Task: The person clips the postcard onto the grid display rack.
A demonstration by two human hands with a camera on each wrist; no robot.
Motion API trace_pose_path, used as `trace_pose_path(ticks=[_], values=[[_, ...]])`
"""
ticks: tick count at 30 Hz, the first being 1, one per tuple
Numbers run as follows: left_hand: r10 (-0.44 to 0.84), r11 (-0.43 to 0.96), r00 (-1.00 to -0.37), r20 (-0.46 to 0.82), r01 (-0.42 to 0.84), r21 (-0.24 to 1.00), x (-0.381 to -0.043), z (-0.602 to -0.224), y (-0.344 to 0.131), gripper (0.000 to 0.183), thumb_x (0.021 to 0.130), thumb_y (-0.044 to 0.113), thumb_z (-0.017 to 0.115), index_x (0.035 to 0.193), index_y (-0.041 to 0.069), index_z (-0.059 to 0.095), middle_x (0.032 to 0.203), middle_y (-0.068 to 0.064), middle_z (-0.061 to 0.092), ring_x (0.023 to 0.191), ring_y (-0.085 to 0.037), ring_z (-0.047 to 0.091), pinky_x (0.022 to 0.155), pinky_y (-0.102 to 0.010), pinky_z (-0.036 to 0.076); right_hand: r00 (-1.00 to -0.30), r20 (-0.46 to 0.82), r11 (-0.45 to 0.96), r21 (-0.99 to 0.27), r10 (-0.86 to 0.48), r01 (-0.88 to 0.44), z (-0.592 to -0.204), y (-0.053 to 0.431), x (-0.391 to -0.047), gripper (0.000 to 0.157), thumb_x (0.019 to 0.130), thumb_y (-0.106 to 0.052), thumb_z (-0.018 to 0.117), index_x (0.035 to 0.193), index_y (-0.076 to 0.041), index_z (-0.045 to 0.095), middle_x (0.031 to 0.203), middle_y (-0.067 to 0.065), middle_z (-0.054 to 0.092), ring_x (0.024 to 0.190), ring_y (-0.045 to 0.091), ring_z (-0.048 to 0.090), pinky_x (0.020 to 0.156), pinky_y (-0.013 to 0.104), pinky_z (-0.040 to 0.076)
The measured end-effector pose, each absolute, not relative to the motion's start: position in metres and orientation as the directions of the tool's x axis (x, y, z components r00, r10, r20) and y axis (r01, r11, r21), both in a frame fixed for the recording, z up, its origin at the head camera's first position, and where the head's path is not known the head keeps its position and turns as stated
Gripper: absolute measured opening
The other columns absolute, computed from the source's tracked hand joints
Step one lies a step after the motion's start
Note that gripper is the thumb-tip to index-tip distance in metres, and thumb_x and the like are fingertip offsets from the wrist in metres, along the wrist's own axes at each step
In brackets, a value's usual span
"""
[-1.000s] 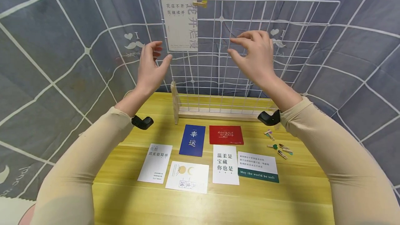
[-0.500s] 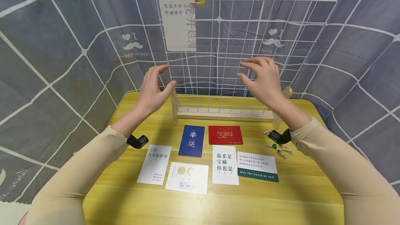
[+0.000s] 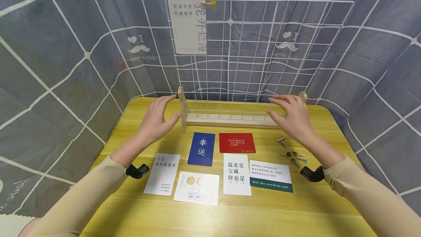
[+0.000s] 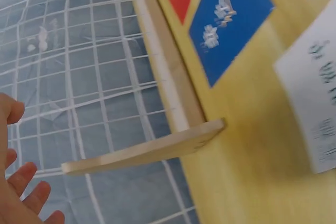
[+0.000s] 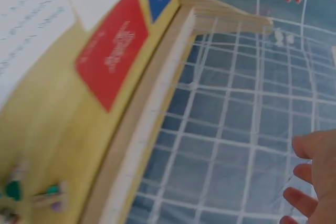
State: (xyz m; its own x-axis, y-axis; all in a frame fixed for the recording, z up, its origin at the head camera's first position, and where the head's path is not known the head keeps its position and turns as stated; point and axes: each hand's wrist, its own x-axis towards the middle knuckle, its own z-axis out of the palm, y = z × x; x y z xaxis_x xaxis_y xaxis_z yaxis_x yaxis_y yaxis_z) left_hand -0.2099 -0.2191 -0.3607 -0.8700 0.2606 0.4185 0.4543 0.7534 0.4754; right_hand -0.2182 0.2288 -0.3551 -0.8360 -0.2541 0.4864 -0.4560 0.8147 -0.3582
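Both hands hang in the air before a white wire grid (image 3: pixel 250 61), thumbs apart from loosely bent fingers and nothing held. My left hand (image 3: pixel 159 120) is beside the stand's left wooden foot (image 3: pixel 182 109), above the white card (image 3: pixel 162 175) at the left. My right hand (image 3: pixel 291 118) overlaps the stand's right end, above several small clothespins (image 3: pixel 297 154). Pinned to the grid's top left corner is a white card with grey lettering (image 3: pixel 189 28), with a gold clip (image 3: pixel 208 4) at its upper edge. In the right wrist view, spread fingertips (image 5: pixel 302 200) show.
On the yellow wooden table (image 3: pixel 223 222) lie a blue card (image 3: pixel 201 149), a red card (image 3: pixel 236 143), a sun-and-moon card (image 3: pixel 197 188), a white card with black lettering (image 3: pixel 236 175) and a green-and-white card (image 3: pixel 271 176). A grey checked cloth (image 3: pixel 82 83) surrounds the table.
Both hands have come down from the grid's upper half to near its base, spreading farther apart. The pinned card and the cards on the table stay put.
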Motion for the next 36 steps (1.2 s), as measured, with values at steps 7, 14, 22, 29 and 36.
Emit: trace_pose_path(ticks=[7, 14, 22, 29, 36], values=[[0.274, 0.770, -0.913, 0.303, 0.397, 0.499, -0.199, -0.388, -0.231, 0.069, 0.098, 0.032, 0.068, 0.156, 0.007, 0.039, 0.154, -0.020, 0.042, 0.142, -0.042, 0.036, 0.115, -0.061, 0.028, -0.889, 0.362, 0.839, -0.358, -0.280, -0.410, -0.385, 0.258, -0.203, 0.057, 0.095, -0.029, 0.074, 0.144, -0.005, 0.058, 0.144, 0.024, 0.053, 0.131, 0.050, 0.041, 0.104, 0.071, 0.026], [0.296, 0.792, -0.934, 0.199, 0.356, 0.496, -0.193, -0.408, -0.241, 0.075, 0.098, 0.033, 0.070, 0.159, 0.007, 0.035, 0.158, -0.021, 0.038, 0.144, -0.044, 0.033, 0.115, -0.064, 0.027, -0.912, 0.274, 0.847, -0.360, -0.304, -0.390, -0.411, 0.285, -0.193, 0.064, 0.096, -0.030, 0.073, 0.151, -0.005, 0.050, 0.150, 0.027, 0.045, 0.134, 0.055, 0.036, 0.104, 0.075, 0.024], [0.357, 0.801, -0.930, 0.085, 0.351, 0.485, -0.181, -0.423, -0.250, 0.083, 0.097, 0.039, 0.071, 0.162, 0.009, 0.028, 0.161, -0.020, 0.033, 0.146, -0.046, 0.029, 0.115, -0.066, 0.024, -0.930, 0.179, 0.870, -0.331, -0.322, -0.365, -0.431, 0.306, -0.181, 0.072, 0.095, -0.033, 0.074, 0.153, -0.004, 0.045, 0.153, 0.030, 0.040, 0.132, 0.058, 0.037, 0.101, 0.077, 0.027], [0.421, 0.784, -0.907, -0.019, 0.353, 0.510, -0.170, -0.434, -0.263, 0.090, 0.093, 0.040, 0.075, 0.163, 0.012, 0.025, 0.163, -0.018, 0.030, 0.148, -0.045, 0.026, 0.115, -0.067, 0.022, -0.938, 0.117, 0.884, -0.312, -0.327, -0.347, -0.447, 0.327, -0.174, 0.069, 0.094, -0.032, 0.075, 0.149, 0.000, 0.049, 0.148, 0.033, 0.043, 0.131, 0.058, 0.039, 0.102, 0.075, 0.029], [0.416, 0.812, -0.903, -0.111, 0.313, 0.493, -0.158, -0.443, -0.280, 0.097, 0.088, 0.045, 0.080, 0.162, 0.010, 0.029, 0.163, -0.022, 0.028, 0.147, -0.049, 0.024, 0.112, -0.072, 0.022, -0.953, 0.069, 0.902, -0.307, -0.296, -0.303, -0.461, 0.353, -0.166, 0.068, 0.096, -0.038, 0.072, 0.147, 0.001, 0.051, 0.147, 0.033, 0.044, 0.132, 0.058, 0.038, 0.102, 0.076, 0.029]])
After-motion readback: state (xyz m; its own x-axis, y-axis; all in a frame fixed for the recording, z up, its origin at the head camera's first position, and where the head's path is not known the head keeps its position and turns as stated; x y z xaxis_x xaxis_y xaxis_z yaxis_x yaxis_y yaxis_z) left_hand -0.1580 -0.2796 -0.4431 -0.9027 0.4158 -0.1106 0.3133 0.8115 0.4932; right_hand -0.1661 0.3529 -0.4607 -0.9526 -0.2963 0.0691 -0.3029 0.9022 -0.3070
